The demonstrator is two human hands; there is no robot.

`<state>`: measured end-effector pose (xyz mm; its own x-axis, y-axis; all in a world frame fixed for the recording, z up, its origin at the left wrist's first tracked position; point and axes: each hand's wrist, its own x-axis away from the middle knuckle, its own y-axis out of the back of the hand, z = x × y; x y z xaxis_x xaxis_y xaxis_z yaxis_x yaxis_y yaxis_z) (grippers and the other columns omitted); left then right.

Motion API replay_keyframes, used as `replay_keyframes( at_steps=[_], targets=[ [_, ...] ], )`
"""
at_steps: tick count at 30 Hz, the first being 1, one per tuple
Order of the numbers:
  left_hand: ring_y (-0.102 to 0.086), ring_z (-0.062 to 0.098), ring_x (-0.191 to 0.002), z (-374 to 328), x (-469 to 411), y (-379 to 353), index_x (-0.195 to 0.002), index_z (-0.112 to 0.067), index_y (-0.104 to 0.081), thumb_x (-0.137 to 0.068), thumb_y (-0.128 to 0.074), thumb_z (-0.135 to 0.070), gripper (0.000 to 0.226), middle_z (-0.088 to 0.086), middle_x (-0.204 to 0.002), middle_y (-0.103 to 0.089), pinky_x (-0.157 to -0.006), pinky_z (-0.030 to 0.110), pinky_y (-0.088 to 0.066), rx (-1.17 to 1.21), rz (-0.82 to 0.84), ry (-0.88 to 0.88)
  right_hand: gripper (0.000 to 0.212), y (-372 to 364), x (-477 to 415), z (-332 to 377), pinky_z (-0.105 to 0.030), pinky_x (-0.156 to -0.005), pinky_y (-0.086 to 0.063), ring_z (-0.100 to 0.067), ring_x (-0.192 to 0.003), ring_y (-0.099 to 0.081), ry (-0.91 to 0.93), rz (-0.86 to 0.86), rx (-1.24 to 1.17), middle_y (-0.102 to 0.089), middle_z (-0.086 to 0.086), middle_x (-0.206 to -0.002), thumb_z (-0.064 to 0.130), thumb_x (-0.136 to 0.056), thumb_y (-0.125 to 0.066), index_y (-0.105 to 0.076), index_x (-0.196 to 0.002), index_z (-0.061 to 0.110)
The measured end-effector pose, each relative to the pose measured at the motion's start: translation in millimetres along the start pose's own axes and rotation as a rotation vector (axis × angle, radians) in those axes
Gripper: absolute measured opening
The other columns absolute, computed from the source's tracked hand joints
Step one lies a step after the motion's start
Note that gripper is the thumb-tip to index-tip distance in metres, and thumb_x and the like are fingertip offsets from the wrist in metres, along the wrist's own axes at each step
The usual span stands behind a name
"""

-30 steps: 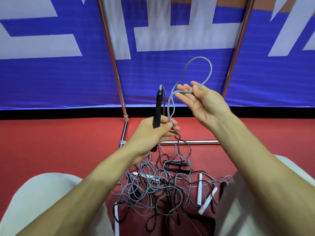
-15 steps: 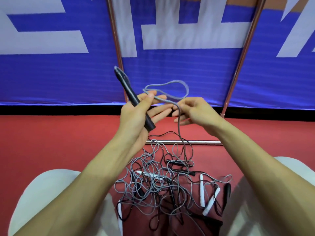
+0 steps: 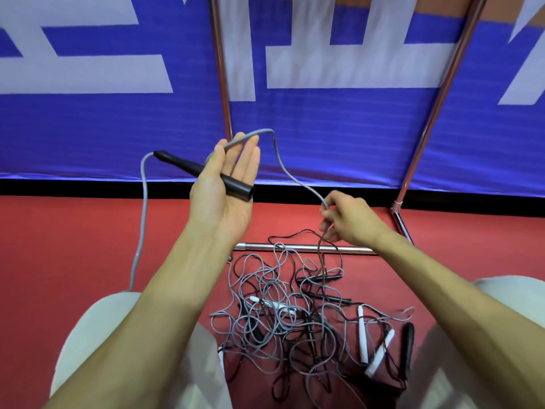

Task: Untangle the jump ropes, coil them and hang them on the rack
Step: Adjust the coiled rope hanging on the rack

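mid-untangling: left hand (image 3: 224,196), fingers (image 3: 250,160) straight, carries a slim black plastic handle (image 3: 177,162) while right hand (image 3: 345,222) pinches its thin grey cord (image 3: 283,166) above the tangled rope pile (image 3: 280,314) on the red floor (image 3: 73,246); next, likely pulling slack free
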<state>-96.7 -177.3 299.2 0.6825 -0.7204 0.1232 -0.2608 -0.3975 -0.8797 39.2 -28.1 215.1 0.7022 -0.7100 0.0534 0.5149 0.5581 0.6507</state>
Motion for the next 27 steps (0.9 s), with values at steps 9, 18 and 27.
replay_keyframes(
  at_steps=[9,18,27],
  targets=[
    [-0.069,0.022,-0.103,43.0,3.1,11.3,-0.117,-0.007,-0.060,-0.096,-0.055,-0.004,0.022,0.010,-0.112,-0.070,-0.087,0.034,-0.057,-0.663,0.010,0.155,0.021,27.7,9.1,31.0,-0.023,-0.040,-0.045,-0.016,-0.038,-0.054,0.148,-0.253,-0.619,-0.059,-0.005,-0.056,0.005,-0.101,-0.038,-0.052,-0.088,0.013],
    [-0.067,0.018,-0.106,91.5,17.9,24.0,-0.100,-0.024,-0.069,-0.096,-0.057,-0.008,0.021,0.003,-0.107,-0.074,-0.101,0.038,-0.048,-1.320,0.419,0.271,0.011,50.3,15.9,49.1,-0.016,-0.044,-0.042,-0.009,-0.042,-0.049,0.099,-0.187,-1.495,-0.056,-0.005,-0.063,0.005,-0.101,-0.039,-0.049,-0.096,0.007],
    [-0.073,0.017,-0.078,94.4,19.3,24.3,-0.086,-0.015,-0.066,-0.097,-0.056,-0.012,0.015,0.006,-0.084,-0.075,-0.075,0.026,-0.058,-1.239,0.351,0.183,0.014,61.3,8.3,31.7,-0.019,-0.052,-0.052,-0.010,-0.048,-0.060,-0.061,-0.331,-1.116,-0.060,-0.008,-0.074,0.009,-0.099,-0.048,-0.052,-0.085,0.006]
  ],
)
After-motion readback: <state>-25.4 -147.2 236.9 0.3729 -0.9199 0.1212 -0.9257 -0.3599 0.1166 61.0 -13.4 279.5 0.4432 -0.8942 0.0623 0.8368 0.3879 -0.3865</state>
